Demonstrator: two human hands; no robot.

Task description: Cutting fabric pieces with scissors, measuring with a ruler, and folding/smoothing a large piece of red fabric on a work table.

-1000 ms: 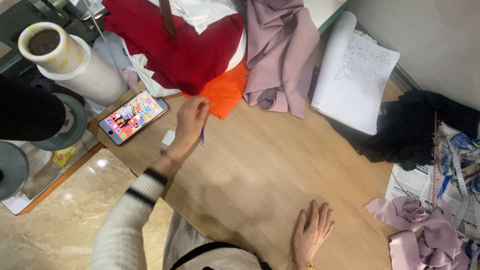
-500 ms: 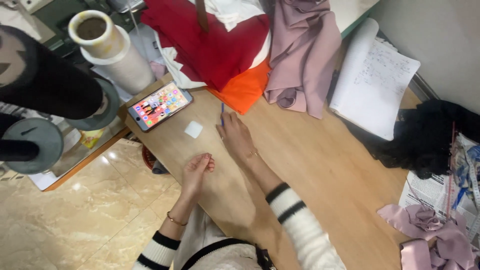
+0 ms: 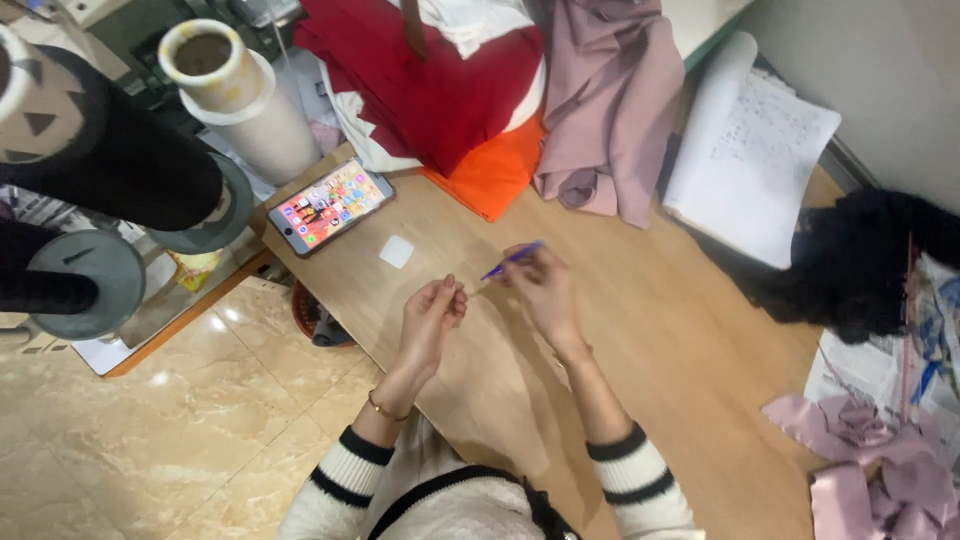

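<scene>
Two hands are above the wooden table point(image 3: 700, 400). The right hand point(image 3: 540, 290) grips a purple pen point(image 3: 512, 259) between its fingers. The left hand point(image 3: 432, 315) is loosely curled, just beside the pen's tip; I cannot tell if it pinches anything. Near the pen, toward the phone point(image 3: 330, 205), lies a small white square point(image 3: 396, 251). Behind the pen, red cloth point(image 3: 450, 90) is piled.
</scene>
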